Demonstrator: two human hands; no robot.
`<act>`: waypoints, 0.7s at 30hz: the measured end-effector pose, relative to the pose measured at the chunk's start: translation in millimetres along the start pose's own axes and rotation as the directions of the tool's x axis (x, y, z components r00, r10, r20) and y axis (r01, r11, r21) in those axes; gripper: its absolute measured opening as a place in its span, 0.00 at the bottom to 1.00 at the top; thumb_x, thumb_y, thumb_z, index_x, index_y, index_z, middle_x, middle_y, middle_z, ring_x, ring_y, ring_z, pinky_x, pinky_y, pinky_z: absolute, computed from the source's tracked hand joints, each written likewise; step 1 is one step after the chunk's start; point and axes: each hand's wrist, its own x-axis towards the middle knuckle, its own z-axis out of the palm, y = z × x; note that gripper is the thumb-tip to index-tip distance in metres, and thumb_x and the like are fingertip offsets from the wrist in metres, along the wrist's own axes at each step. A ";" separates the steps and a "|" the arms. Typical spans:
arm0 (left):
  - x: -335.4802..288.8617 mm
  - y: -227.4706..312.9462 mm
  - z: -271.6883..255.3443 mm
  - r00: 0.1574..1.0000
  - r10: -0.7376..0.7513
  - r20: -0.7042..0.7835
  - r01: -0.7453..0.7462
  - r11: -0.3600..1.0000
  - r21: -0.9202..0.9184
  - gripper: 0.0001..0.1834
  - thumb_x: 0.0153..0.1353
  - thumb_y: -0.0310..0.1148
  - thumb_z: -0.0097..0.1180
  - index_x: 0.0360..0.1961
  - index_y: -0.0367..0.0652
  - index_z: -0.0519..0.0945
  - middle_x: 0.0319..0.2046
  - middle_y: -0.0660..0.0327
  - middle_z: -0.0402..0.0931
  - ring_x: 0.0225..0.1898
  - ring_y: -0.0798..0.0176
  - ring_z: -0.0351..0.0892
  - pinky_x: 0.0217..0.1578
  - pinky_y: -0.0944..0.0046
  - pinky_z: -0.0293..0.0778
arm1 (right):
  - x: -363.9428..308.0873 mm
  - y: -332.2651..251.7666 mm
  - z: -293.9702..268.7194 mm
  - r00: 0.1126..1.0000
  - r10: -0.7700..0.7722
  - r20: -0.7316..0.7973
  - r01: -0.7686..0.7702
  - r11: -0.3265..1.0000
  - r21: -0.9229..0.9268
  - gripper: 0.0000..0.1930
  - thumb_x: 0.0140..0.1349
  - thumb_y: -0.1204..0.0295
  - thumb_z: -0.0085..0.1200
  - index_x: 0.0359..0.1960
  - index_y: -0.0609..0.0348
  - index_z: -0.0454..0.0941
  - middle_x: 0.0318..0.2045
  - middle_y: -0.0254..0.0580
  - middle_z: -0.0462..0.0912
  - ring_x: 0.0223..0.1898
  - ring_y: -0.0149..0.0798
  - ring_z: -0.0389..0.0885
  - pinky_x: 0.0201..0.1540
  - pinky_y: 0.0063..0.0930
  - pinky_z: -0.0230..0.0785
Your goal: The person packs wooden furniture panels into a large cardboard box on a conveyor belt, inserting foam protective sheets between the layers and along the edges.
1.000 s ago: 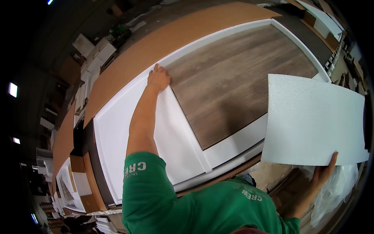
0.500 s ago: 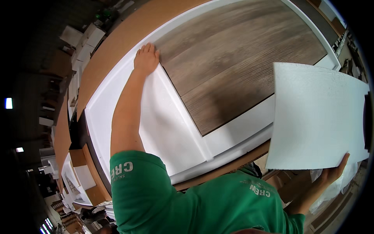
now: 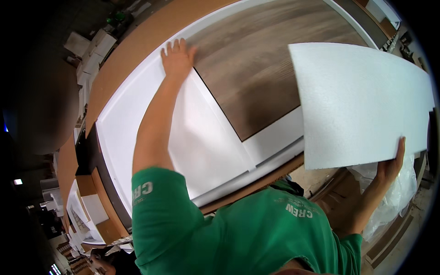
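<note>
My left hand [image 3: 178, 59], fingers spread, is at the far corner where the wood-grain panel [image 3: 256, 59] meets the white foam sheet [image 3: 206, 151]. Nothing is gripped in it. The brown panel lies flat inside a white-edged frame, its near corner framed by white strips. My right hand [image 3: 392, 162] grips the lower edge of a second, large white foam sheet [image 3: 357, 105], thumb on its upper face. That sheet is raised over the panel's right end and hides part of it.
A cardboard edge [image 3: 123, 59] runs along the far left side of the frame. Crumpled clear plastic [image 3: 389, 197] hangs below my right forearm. An open cardboard box [image 3: 98, 206] stands at left. Another person's hand [image 3: 103, 265] shows at lower left.
The foam sheet in my right hand has moved left and farther away, covering more of the panel. My left hand has spread its fingers and shifted slightly away from me.
</note>
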 end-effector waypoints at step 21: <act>-205.5 67.9 -105.2 0.771 0.605 0.200 -0.441 0.734 -0.517 0.53 0.30 0.66 0.49 0.49 0.29 0.58 0.53 0.43 0.47 0.57 0.46 0.38 0.55 0.52 0.33 | 39.0 81.2 149.9 0.929 0.176 0.326 -0.147 0.983 -0.113 0.13 0.49 0.69 0.50 0.31 0.67 0.68 0.30 0.41 0.73 0.32 0.32 0.72 0.35 0.23 0.66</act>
